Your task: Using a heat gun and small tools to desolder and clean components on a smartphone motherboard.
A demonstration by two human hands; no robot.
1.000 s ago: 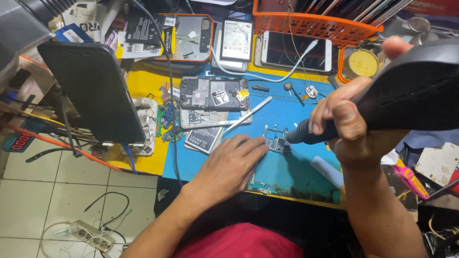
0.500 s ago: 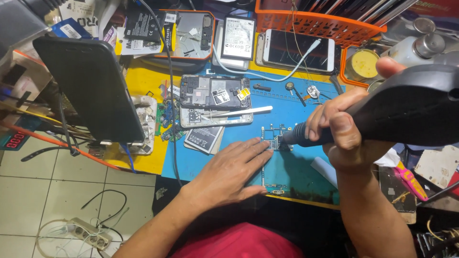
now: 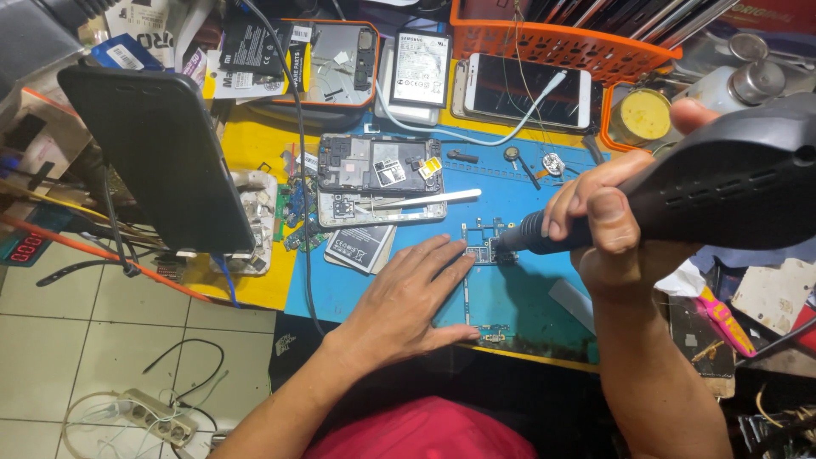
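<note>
Blue mat (image 3: 518, 297), opened phone (image 3: 378, 178), tweezers (image 3: 425, 200)

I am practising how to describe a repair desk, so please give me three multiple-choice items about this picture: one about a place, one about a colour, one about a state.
1. Where does the left hand rest?
A. On the blue mat, fingers at the small circuit board
B. On the orange basket
C. On the floor tiles

2. What colour is the heat tool in the right hand?
A. White
B. Black
C. Yellow

3. In what state is the phone lying in the middle of the mat?
A. Closed, screen up
B. Wrapped in a bag
C. Opened, its insides showing

Answers:
1 A: the palm lies flat on the blue mat and the fingertips reach the circuit board.
2 B: the heat tool has a black body.
3 C: the opened phone shows its inner parts, with no back cover.
</note>
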